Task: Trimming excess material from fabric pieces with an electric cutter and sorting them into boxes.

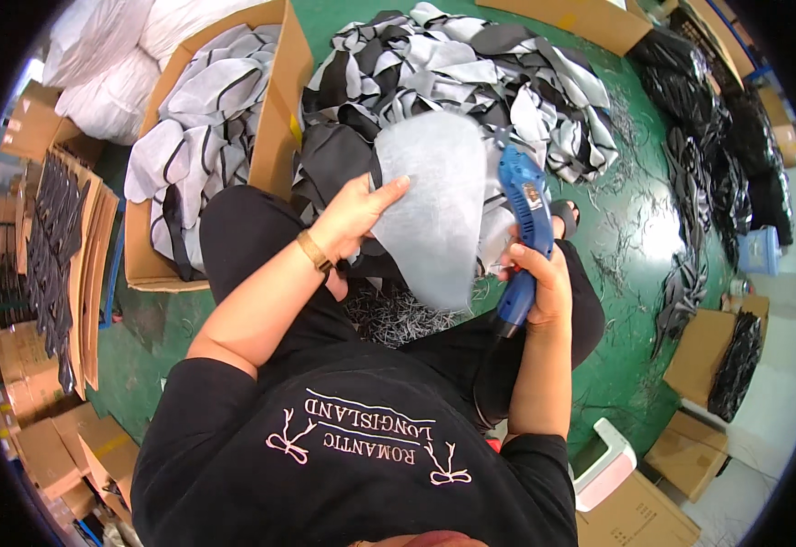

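My left hand (361, 211) pinches the left edge of a pale grey rounded fabric piece (434, 196), thumb on top. The piece hangs in front of me, wide at the top and narrowing downward, its lower end slightly blurred. Wrapped round the handle of blue electric scissors (527, 202) is my right hand (540, 273). Their cutting head points away from me, just right of the fabric's edge; I cannot tell whether it touches. A cord runs down from the handle's near end.
Beyond my hands lies a large heap of grey and black fabric pieces (544, 87). To the left, a cardboard box (281, 100) holds similar pieces. Thin trimmed strips (398, 314) cover the green floor between my legs. Black plastic bags (753, 137) line the right side.
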The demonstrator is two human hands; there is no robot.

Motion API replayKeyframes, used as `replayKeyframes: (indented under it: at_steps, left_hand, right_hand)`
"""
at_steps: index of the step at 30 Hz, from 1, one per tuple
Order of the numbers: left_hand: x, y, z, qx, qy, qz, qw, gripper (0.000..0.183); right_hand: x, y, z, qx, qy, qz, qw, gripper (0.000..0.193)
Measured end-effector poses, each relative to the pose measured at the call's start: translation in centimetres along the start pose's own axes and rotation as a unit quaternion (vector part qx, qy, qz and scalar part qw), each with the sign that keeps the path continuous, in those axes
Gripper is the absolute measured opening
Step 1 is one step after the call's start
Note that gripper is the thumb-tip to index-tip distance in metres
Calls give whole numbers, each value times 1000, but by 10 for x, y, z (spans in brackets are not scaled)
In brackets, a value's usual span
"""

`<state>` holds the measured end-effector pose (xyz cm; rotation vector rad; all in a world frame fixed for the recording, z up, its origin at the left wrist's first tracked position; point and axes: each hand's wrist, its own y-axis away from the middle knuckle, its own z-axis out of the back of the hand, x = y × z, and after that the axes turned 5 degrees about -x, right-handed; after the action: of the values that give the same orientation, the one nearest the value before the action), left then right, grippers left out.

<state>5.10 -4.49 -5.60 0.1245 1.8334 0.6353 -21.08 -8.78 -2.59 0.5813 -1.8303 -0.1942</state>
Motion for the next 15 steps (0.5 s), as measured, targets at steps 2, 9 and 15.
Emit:
replayKeyframes:
  at_steps: [2, 9, 15]
  left_hand:
    - [1, 22, -7, -13, 143, 45, 989, 49]
    - [41, 45, -20, 2, 237, 69, 969, 44]
    - [24, 75, -9, 146, 282, -1, 948, 25]
  right_hand:
    - [-5, 6, -21, 23, 44, 2, 999, 41]
    - [-48, 18, -71, 79, 167, 24, 983, 48]
    - [-35, 26, -68, 12, 218, 63, 974, 45]
